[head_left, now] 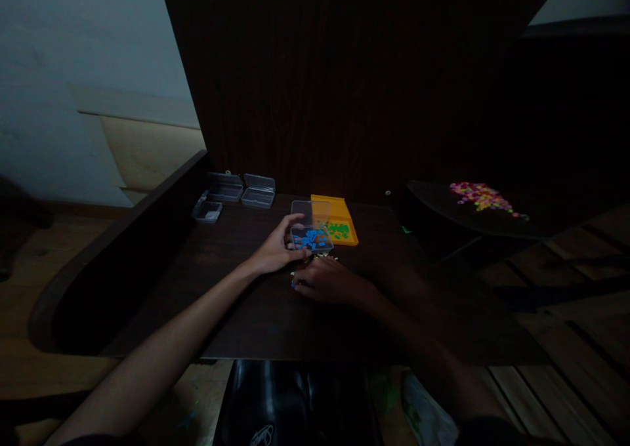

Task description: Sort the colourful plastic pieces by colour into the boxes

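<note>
My left hand point(279, 246) grips the left side of a clear plastic box point(331, 248), its lid raised. Several small blue pieces point(311, 239) lie inside the box. Just below it, my right hand point(325, 281) is closed near the tabletop, and a tiny blue piece point(294, 284) shows at its fingertips. Small pale yellow pieces point(325, 256) are scattered between that hand and the box, partly covered by the hand. Behind the clear box stands an open orange box point(352, 237) with small green pieces point(339, 229) in it.
Clear plastic boxes point(258, 197) with raised lids stand at the table's back left, beside a raised dark side panel point(123, 252). On a dark curved surface point(443, 213) to the right lies a pile of pink and yellow pieces point(482, 197). A dark upright board point(344, 85) closes off the back.
</note>
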A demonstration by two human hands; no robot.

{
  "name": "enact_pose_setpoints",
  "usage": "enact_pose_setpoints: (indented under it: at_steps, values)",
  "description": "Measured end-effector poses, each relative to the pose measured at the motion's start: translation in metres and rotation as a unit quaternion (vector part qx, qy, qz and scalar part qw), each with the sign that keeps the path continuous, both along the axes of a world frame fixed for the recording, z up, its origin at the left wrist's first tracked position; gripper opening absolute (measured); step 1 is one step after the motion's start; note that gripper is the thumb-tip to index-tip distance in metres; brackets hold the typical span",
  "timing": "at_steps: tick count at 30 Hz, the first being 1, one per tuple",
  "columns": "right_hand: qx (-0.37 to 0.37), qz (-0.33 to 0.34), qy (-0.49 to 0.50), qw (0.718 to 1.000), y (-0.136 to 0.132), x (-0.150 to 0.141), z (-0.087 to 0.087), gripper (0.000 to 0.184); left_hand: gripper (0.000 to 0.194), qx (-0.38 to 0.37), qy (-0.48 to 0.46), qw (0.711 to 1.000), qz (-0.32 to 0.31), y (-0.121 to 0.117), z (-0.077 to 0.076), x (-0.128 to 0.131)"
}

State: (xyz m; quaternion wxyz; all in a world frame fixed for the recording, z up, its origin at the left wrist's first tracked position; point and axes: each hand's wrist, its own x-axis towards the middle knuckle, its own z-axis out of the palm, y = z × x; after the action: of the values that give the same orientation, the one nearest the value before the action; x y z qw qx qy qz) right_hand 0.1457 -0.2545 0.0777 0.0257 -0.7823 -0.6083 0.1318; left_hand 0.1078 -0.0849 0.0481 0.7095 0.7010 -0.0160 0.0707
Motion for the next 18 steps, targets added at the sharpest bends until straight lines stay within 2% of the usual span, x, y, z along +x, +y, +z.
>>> enact_pose_setpoints:
  at_steps: [10,18]
  values:
    - [0.005,-0.041,-0.028,0.999,0.0043,-0.0007,-0.0073,0.019,0.082,0.0,-0.001,1.0,0.004,0.0005,-0.0021,0.0016]
    - [0.001,-0.037,-0.044,0.998,0.0067,0.0026,-0.0085,0.024,0.079,-0.017,-0.006,1.0,0.002,-0.0003,-0.0006,0.0007]
